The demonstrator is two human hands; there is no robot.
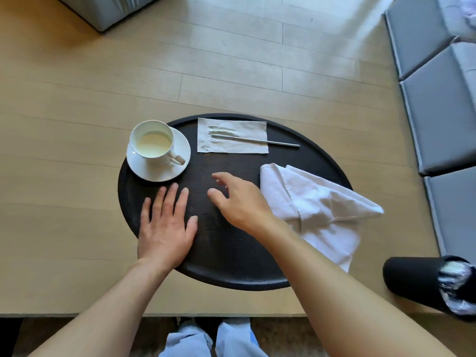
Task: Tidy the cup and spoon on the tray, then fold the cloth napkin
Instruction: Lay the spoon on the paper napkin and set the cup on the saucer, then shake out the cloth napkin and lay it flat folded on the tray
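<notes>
A round black tray lies on the wooden table. At its far left a white cup of pale liquid stands on a white saucer, handle pointing right. A thin metal spoon rests across a grey paper napkin at the tray's far side. A crumpled white cloth napkin hangs over the tray's right rim. My left hand lies flat on the tray, fingers spread, just below the saucer. My right hand hovers over the tray's middle, fingers apart, empty, its wrist beside the cloth.
A black cylindrical container with something shiny inside lies at the table's right front edge. Grey cushions line the right side. A grey block sits on the floor at the far left. The table's front edge runs just below the tray.
</notes>
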